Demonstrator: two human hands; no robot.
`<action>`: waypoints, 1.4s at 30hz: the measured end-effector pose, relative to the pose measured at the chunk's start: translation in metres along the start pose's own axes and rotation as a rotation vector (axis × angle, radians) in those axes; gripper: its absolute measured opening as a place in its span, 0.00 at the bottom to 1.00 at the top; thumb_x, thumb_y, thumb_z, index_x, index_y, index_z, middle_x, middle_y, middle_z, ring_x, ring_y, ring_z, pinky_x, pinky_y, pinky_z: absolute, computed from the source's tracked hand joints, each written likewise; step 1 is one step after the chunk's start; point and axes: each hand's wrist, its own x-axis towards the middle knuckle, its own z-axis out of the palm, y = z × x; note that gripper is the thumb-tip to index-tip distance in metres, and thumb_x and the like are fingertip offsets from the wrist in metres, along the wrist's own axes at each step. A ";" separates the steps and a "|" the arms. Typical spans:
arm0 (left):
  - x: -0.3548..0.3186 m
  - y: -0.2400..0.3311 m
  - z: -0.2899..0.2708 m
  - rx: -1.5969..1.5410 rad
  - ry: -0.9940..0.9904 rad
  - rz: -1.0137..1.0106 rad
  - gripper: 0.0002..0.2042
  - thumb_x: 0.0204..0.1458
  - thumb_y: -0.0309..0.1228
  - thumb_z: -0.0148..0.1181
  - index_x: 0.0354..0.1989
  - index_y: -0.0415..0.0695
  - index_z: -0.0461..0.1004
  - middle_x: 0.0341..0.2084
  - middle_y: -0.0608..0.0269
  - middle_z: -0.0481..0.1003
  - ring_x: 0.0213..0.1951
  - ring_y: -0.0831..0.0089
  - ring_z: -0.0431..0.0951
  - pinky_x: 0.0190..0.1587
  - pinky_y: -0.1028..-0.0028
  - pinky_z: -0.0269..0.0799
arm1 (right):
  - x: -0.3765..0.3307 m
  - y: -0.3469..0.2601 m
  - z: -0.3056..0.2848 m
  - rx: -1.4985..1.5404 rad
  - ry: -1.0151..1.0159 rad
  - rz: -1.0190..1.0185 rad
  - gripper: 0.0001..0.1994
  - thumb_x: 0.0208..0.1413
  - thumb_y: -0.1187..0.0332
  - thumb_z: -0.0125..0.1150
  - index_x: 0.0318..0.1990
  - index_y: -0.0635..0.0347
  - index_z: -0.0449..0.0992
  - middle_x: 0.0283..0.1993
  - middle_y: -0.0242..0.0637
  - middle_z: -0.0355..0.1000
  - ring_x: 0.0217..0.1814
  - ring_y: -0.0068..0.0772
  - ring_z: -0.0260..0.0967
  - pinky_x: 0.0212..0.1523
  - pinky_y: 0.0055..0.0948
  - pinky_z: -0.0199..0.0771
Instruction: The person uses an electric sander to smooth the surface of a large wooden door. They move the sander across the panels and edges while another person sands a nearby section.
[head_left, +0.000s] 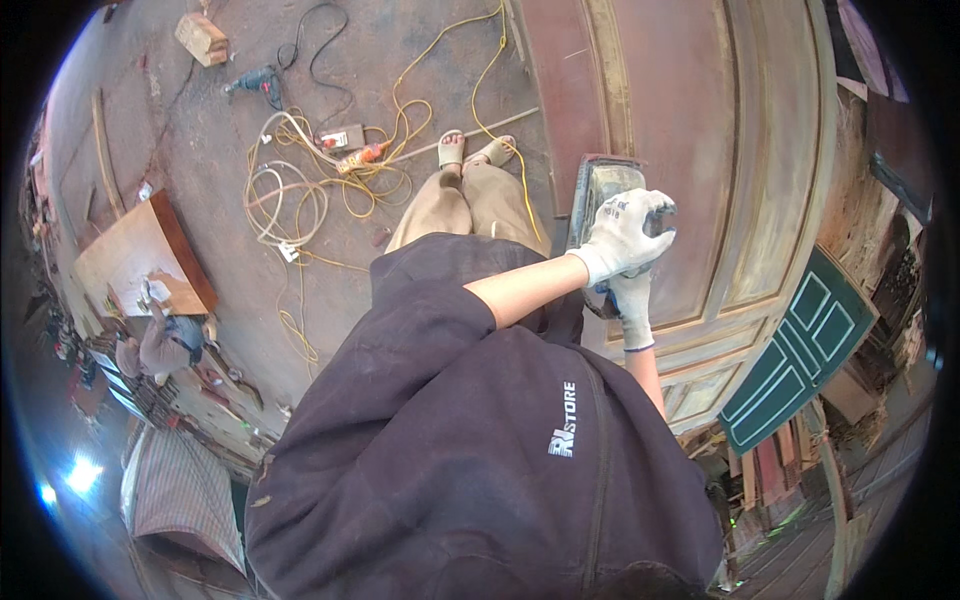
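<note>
Both hands work a grey, box-shaped electric sander that sits flat on a large reddish-brown panelled wooden door, near the door's left stile. The left hand, in a white knit glove, lies over the top of the sander with its fingers clenched around the grip. The right hand, gloved the same way, comes up from below and touches the near end of the tool; whether its fingers are closed on the body or only steadying it, I cannot tell.

The step in hand appears to be sanding the door's face, with the tool bearing on the frame beside the raised panel. Carrying on would call for even downward pressure and a steady glide along the grain, keeping the pad flat so that it does not dig at the moulded edge.

On the dusty concrete floor behind lie a tangle of yellow and white power cables, a green power drill and a wooden block. A dark green panelled door leans to the right. Another person crouches by a wooden board at the left.
</note>
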 end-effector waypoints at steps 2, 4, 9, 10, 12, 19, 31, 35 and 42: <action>0.022 -0.001 -0.005 -0.054 0.093 -0.007 0.12 0.45 0.34 0.68 0.38 0.45 0.80 0.37 0.57 0.81 0.42 0.62 0.82 0.48 0.67 0.76 | 0.023 -0.026 0.002 -0.150 0.069 -0.199 0.33 0.51 0.68 0.72 0.64 0.62 0.66 0.55 0.40 0.74 0.50 0.29 0.75 0.46 0.33 0.79; 0.055 -0.002 -0.019 -0.080 0.190 0.050 0.13 0.44 0.35 0.69 0.37 0.44 0.80 0.36 0.57 0.81 0.40 0.62 0.82 0.46 0.68 0.77 | 0.049 -0.071 -0.002 -0.012 0.000 -0.183 0.30 0.51 0.67 0.71 0.62 0.64 0.68 0.51 0.40 0.77 0.45 0.28 0.77 0.41 0.33 0.80; 0.097 0.021 -0.044 -0.205 0.260 0.105 0.12 0.44 0.35 0.68 0.35 0.43 0.80 0.32 0.56 0.82 0.37 0.62 0.83 0.44 0.68 0.78 | 0.081 -0.148 -0.009 -0.177 0.095 -0.119 0.18 0.49 0.70 0.69 0.48 0.67 0.77 0.38 0.42 0.81 0.36 0.30 0.80 0.33 0.34 0.79; 0.092 0.014 -0.040 -0.215 0.264 0.095 0.12 0.44 0.35 0.68 0.35 0.44 0.80 0.32 0.57 0.82 0.37 0.62 0.83 0.44 0.68 0.78 | 0.076 -0.149 -0.009 -0.161 0.079 -0.096 0.18 0.50 0.71 0.69 0.48 0.67 0.76 0.36 0.42 0.81 0.35 0.29 0.79 0.33 0.33 0.79; 0.073 -0.001 -0.017 -0.188 0.307 0.115 0.11 0.44 0.35 0.67 0.35 0.45 0.80 0.33 0.57 0.81 0.38 0.61 0.83 0.45 0.68 0.77 | 0.066 -0.123 -0.022 -0.252 -0.020 0.059 0.20 0.49 0.71 0.69 0.50 0.67 0.75 0.37 0.43 0.81 0.38 0.33 0.80 0.38 0.36 0.80; 0.043 -0.012 -0.004 -0.211 0.280 0.115 0.10 0.44 0.35 0.68 0.35 0.47 0.80 0.31 0.56 0.79 0.38 0.57 0.81 0.44 0.64 0.76 | 0.040 -0.088 -0.021 -0.319 0.087 -0.057 0.27 0.42 0.74 0.68 0.55 0.68 0.72 0.39 0.41 0.80 0.39 0.36 0.79 0.39 0.35 0.80; 0.006 -0.016 0.004 -0.235 0.207 0.109 0.09 0.44 0.34 0.68 0.34 0.47 0.80 0.32 0.55 0.79 0.38 0.56 0.81 0.44 0.63 0.76 | 0.003 -0.035 -0.026 -0.361 0.103 -0.034 0.31 0.38 0.71 0.74 0.55 0.67 0.74 0.56 0.51 0.75 0.63 0.46 0.70 0.62 0.39 0.67; 0.018 -0.017 0.001 -0.258 0.187 0.086 0.10 0.44 0.35 0.67 0.34 0.47 0.80 0.32 0.54 0.79 0.38 0.54 0.81 0.43 0.63 0.77 | 0.011 -0.055 -0.024 -0.343 0.107 0.048 0.29 0.38 0.73 0.71 0.53 0.69 0.74 0.46 0.46 0.80 0.50 0.36 0.77 0.50 0.37 0.76; 0.035 -0.013 -0.006 -0.231 0.223 0.084 0.09 0.46 0.37 0.67 0.34 0.48 0.80 0.31 0.54 0.79 0.36 0.54 0.80 0.42 0.64 0.76 | 0.026 -0.094 -0.019 -0.306 0.054 0.243 0.17 0.43 0.75 0.65 0.44 0.69 0.79 0.33 0.42 0.81 0.39 0.37 0.80 0.38 0.37 0.79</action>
